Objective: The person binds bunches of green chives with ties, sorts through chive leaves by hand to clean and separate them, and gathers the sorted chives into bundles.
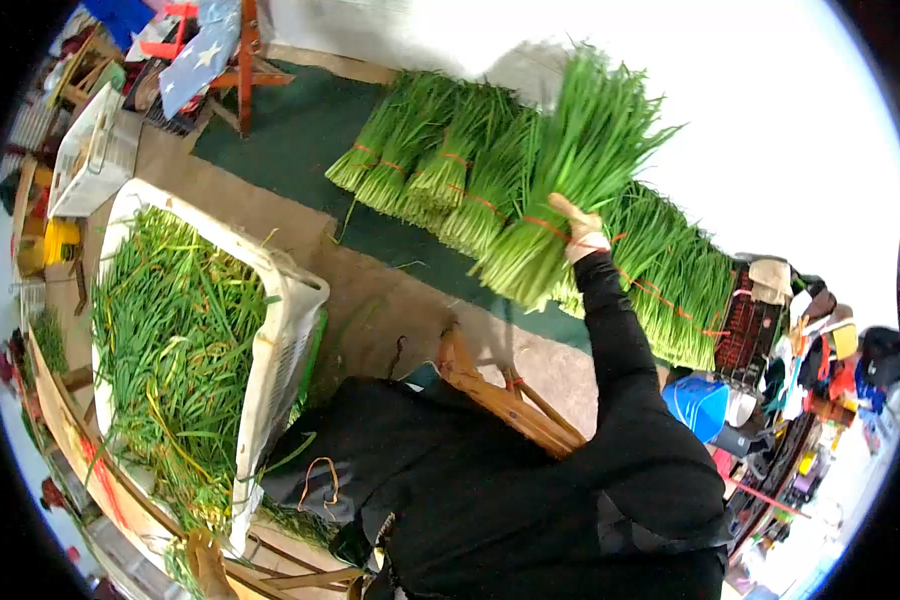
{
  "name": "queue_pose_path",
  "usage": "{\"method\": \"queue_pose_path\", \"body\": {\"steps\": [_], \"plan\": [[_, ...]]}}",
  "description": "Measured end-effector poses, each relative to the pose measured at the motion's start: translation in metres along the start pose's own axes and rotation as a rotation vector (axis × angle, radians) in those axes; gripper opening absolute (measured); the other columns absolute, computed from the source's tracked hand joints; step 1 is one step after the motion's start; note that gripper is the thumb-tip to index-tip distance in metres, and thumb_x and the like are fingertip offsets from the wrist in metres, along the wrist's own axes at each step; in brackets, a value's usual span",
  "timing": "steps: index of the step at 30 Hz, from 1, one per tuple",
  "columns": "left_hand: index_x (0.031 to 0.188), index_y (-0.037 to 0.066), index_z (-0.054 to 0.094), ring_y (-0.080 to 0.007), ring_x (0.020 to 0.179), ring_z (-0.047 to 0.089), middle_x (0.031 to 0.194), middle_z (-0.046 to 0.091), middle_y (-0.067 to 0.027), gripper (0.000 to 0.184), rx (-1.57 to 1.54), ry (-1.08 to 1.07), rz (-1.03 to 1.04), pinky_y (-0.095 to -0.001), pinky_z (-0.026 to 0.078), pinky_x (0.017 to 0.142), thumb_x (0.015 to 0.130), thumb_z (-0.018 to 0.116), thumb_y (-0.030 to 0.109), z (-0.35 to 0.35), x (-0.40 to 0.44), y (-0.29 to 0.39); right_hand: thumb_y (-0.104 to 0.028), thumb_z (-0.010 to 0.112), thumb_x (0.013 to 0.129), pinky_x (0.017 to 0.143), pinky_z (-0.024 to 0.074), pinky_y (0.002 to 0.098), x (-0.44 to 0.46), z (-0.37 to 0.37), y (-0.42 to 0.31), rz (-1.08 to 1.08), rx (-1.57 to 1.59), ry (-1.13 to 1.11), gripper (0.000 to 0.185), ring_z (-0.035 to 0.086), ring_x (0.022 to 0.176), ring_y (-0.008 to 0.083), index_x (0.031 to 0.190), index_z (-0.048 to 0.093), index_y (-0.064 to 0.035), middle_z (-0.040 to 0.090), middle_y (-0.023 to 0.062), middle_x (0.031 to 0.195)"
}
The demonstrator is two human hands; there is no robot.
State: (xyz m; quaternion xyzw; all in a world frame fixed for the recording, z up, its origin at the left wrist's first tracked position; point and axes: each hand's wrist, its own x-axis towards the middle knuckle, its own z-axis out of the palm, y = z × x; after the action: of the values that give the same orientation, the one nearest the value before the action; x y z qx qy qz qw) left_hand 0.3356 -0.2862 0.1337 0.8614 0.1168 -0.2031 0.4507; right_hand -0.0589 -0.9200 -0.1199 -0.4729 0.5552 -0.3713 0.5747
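Observation:
My right hand [580,225], in a pale covering that leaves bare fingers showing, grips a large bundle of long green leafy stalks [545,235] by its orange-red tie. The bundle is tilted, leaves up toward the white wall. Beside it, tied bundles [440,175] stand in a row to the left, with more tied bundles [660,290] to the right. My left hand [208,565] shows partly at the bottom left edge, beside loose green leaves; its grip is unclear. The white crate [285,290] near it is full of loose leaves [180,340].
Below the bundles lie a dark green mat [270,150] and bare floor [360,275]. A wooden stool [505,395] stands before my body. Another white crate [95,160] is at upper left. At right are a blue bucket [698,405] and a dark red crate [750,325].

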Motion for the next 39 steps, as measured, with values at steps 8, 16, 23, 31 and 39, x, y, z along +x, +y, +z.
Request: {"method": "queue_pose_path", "body": {"steps": [8, 16, 23, 31, 39], "plan": [[0.117, 0.002, 0.043, -0.0185, 0.1, 0.051, 0.111, 0.051, -0.0089, 0.035, -0.197, -0.096, 0.11, -0.0278, 0.043, 0.084, 0.086, 0.051, 0.015, -0.016, 0.016, -0.075, -0.009, 0.061, 0.066, 0.083, 0.0412, 0.0328, 0.064, -0.012, 0.017, 0.215, -1.442, -0.369, 0.064, 0.051, 0.099, 0.0204, 0.124, 0.036, -0.0176, 0.051, 0.0104, 0.111], [0.119, -0.001, 0.042, -0.0237, 0.104, 0.049, 0.11, 0.052, -0.016, 0.045, -0.279, -0.183, 0.162, -0.0325, 0.038, 0.091, 0.082, 0.056, 0.019, 0.047, -0.078, -0.051, -0.024, 0.057, 0.08, 0.083, 0.041, 0.0292, 0.101, 0.144, -0.07, -0.047, -0.848, -0.656, 0.04, 0.053, 0.095, 0.0184, 0.114, 0.05, -0.0053, 0.057, 0.0075, 0.107], [0.124, -0.002, 0.035, -0.0169, 0.086, 0.057, 0.09, 0.061, -0.0102, 0.055, -0.366, -0.45, -0.007, -0.0258, 0.042, 0.081, 0.082, 0.057, 0.027, 0.043, -0.095, -0.112, -0.016, 0.059, 0.079, 0.093, 0.0369, 0.0337, -0.123, 0.363, -0.207, -0.668, -0.782, -1.432, 0.048, 0.048, 0.107, 0.0215, 0.121, 0.042, -0.0028, 0.048, 0.0137, 0.119], [0.126, 0.005, 0.036, -0.0128, 0.094, 0.052, 0.101, 0.058, -0.0096, 0.052, -0.641, -0.136, 0.122, -0.0263, 0.04, 0.084, 0.082, 0.058, 0.023, -0.024, -0.141, -0.17, -0.03, 0.051, 0.082, 0.089, 0.0388, 0.0315, -0.397, 0.504, -0.157, -1.274, -0.935, -2.208, 0.044, 0.053, 0.101, 0.0203, 0.118, 0.045, -0.0061, 0.056, 0.0113, 0.107], [0.115, -0.003, 0.045, -0.0123, 0.071, 0.057, 0.085, 0.058, -0.0083, 0.036, -0.997, 0.204, 0.09, -0.0225, 0.046, 0.065, 0.085, 0.053, 0.016, -0.089, -0.181, -0.23, -0.036, 0.053, 0.079, 0.071, 0.0438, 0.0336, -0.598, 0.579, -0.126, -1.358, -0.948, -1.972, 0.03, 0.058, 0.075, 0.0271, 0.081, 0.061, -0.0066, 0.062, 0.0096, 0.076]]}}
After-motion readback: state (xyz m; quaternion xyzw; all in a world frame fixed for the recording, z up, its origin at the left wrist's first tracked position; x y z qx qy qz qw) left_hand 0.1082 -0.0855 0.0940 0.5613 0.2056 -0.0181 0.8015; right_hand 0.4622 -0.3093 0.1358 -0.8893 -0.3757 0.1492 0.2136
